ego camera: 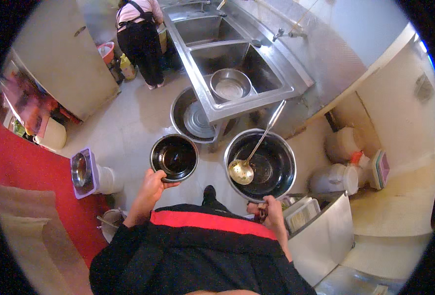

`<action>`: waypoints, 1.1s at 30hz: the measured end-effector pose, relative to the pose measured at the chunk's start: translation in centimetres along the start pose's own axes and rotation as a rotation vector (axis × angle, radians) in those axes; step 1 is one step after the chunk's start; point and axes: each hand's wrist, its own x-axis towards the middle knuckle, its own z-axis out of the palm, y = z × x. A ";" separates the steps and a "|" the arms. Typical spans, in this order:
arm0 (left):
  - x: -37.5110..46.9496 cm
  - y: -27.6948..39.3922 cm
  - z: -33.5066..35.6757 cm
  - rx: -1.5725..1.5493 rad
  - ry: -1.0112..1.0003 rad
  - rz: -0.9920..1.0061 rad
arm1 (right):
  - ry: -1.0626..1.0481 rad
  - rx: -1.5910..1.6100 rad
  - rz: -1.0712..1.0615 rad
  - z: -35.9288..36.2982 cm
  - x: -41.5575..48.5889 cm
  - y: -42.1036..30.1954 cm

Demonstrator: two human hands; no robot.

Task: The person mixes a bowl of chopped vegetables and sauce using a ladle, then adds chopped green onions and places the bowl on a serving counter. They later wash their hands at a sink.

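Observation:
My left hand [157, 184] grips the rim of a small round metal bowl [174, 158], its thumb over the edge; the inside looks dark and shiny. On the right, my right hand [270, 212] holds the near rim of a larger metal basin [259, 166]; a brownish cloth or similar item shows by the fingers, not clear. A metal ladle [241, 172] lies in that basin, its long handle leaning over the far rim towards the sink. The bowl and the basin are apart, both in front of my body.
Ahead is a stainless steel double sink [206, 105] holding a metal pan [230, 84]. Partly beneath it sits another wide basin [193, 118]. A person [140, 40] stands beyond, left of the sink. White buckets [335, 179] stand right; a purple tray [95, 171] is left.

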 end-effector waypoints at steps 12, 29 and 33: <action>11.5 4.2 9.9 -0.002 0.006 -0.009 | -0.405 0.047 0.127 14.6 22.7 -18.5; 29.2 7.2 16.4 0.027 0.075 -0.204 | -0.354 0.016 0.484 28.5 50.1 -16.7; 32.3 7.2 18.4 0.101 0.014 -0.206 | -0.661 0.328 0.471 24.1 42.9 -20.3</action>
